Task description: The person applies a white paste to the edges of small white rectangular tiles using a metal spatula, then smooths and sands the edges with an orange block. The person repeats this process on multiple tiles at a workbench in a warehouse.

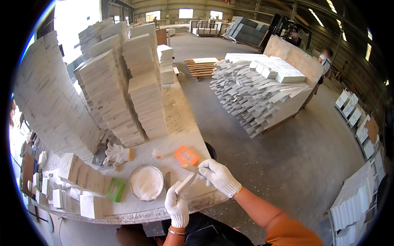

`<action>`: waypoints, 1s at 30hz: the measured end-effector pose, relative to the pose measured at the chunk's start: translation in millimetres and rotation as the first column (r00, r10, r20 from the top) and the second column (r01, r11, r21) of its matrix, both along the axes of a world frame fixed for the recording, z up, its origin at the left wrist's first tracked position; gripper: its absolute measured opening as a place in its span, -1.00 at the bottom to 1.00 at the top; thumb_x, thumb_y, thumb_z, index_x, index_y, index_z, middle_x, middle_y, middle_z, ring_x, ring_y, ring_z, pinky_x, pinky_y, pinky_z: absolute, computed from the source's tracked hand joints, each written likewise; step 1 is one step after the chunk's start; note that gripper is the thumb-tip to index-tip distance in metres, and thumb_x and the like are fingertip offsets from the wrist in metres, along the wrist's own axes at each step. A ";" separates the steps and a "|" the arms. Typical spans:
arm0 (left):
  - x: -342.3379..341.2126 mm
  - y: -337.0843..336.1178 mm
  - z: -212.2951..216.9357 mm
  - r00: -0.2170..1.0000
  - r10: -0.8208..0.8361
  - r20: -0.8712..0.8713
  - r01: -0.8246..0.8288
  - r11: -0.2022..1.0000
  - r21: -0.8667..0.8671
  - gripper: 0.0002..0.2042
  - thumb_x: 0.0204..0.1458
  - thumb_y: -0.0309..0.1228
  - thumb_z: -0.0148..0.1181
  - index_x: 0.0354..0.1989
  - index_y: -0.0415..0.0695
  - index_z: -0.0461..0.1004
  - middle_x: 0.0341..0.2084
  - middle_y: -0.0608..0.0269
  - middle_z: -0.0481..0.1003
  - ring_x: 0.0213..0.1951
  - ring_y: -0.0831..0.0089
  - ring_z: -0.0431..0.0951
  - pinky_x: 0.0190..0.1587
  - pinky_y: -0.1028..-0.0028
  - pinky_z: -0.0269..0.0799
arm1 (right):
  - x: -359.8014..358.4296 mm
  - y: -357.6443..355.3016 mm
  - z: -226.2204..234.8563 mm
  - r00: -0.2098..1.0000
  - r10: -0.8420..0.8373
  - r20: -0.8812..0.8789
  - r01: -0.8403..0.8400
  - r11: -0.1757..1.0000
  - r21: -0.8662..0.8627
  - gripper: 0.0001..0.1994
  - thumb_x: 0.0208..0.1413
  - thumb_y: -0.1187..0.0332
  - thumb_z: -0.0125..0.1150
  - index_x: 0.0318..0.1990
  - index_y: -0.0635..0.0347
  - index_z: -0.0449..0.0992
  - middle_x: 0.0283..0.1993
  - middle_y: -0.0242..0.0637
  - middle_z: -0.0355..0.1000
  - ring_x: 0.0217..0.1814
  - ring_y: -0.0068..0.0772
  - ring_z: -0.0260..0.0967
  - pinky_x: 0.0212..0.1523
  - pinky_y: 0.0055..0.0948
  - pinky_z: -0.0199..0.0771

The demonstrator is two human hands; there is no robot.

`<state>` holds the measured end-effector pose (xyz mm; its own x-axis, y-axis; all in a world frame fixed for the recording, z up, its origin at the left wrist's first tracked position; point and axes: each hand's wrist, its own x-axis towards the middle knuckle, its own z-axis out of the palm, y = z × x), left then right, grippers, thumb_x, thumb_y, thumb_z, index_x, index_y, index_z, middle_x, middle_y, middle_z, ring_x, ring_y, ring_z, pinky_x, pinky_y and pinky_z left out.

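Both of my hands wear white knit gloves. My left hand [177,207] is closed around the lower end of a pale stone strip [186,183], which tilts up to the right. In the closed fingers of my right hand [219,177] is a small flat greyish strip [190,168]; its exact kind cannot be made out. Its free end points left, just above the stone strip's upper end. Left of my hands, a round metal-rimmed bowl [163,180] holds white powdery material. Beyond them lies an orange box [186,156], and a thin dark strip [168,179] rests beside the bowl.
Tall stacks of pale stone tiles [108,90] rise on the table's far left. A loose glove [117,155], a green box [115,190] and stone blocks [91,206] sit nearby. Past the table's right edge stands a pallet of stone strips [250,94]; a person [325,61] is behind it.
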<state>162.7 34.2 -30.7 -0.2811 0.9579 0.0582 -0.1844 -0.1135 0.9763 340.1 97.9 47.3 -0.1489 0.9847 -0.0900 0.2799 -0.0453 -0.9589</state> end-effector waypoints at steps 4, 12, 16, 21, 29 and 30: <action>11.9 9.3 -2.9 0.997 0.030 -0.075 -0.027 0.999 0.035 -0.69 0.20 -0.66 0.18 0.13 -0.30 0.51 0.00 0.24 0.54 0.04 0.50 0.49 0.16 0.46 0.40 | -0.5 7.2 -16.9 0.993 -0.008 -0.121 0.011 1.000 0.027 -0.71 0.38 0.37 0.17 0.19 0.21 0.50 -0.05 -0.27 0.60 -0.20 -0.57 0.56 -0.27 -0.51 0.54; -3.5 11.7 -8.6 0.699 -0.103 -0.708 0.182 0.983 0.036 -0.41 -0.04 -0.41 0.33 0.25 -0.17 0.43 0.11 -0.13 0.52 0.15 -0.08 0.53 0.19 0.17 0.46 | 1.6 7.2 -17.2 0.997 0.083 0.003 -0.083 0.993 0.085 -0.65 0.31 0.44 0.24 0.23 0.23 0.55 0.06 -0.28 0.59 -0.14 -0.61 0.53 -0.21 -0.55 0.59; -4.6 16.0 -23.5 0.587 -0.006 -0.810 0.152 0.983 0.103 -0.42 -0.05 -0.43 0.30 0.25 -0.13 0.44 0.05 -0.09 0.54 0.04 -0.10 0.56 0.08 0.14 0.52 | -0.4 -0.9 -12.8 0.987 0.132 0.093 -0.147 0.971 0.189 -0.64 0.28 0.41 0.27 0.22 0.12 0.57 -0.03 -0.18 0.64 -0.30 -0.57 0.53 -0.28 -0.50 0.61; -2.9 17.4 -30.7 0.561 0.066 -0.825 0.121 0.980 0.161 -0.42 -0.05 -0.45 0.30 0.25 -0.12 0.44 0.03 -0.07 0.54 0.00 -0.10 0.56 0.03 0.13 0.55 | -7.3 3.7 -4.7 0.978 0.160 0.136 -0.176 0.977 0.123 -0.62 0.25 0.49 0.24 0.23 0.21 0.57 -0.03 -0.27 0.63 -0.40 -0.65 0.40 -0.32 -0.58 0.50; -1.0 20.5 -34.1 0.499 -0.073 -0.863 0.163 0.986 0.012 -0.65 -0.04 -0.44 0.30 -0.03 -0.15 0.53 -0.08 -0.04 0.56 -0.07 -0.07 0.58 -0.09 0.12 0.57 | -20.0 -22.2 -18.8 0.947 0.196 0.255 -0.288 0.871 0.398 -0.65 0.23 0.48 0.27 0.17 0.28 0.58 0.05 -0.06 0.62 0.07 -0.25 0.60 0.08 -0.36 0.57; -1.2 20.2 -33.9 0.517 -0.074 -0.853 0.157 0.988 0.009 -0.68 -0.04 -0.43 0.29 -0.06 -0.15 0.53 -0.09 -0.04 0.56 -0.08 -0.06 0.58 -0.10 0.12 0.57 | -21.3 -29.6 -17.0 0.943 0.193 0.273 -0.294 0.865 0.406 -0.65 0.23 0.48 0.27 0.17 0.27 0.58 0.05 -0.07 0.62 0.05 -0.26 0.61 0.07 -0.36 0.57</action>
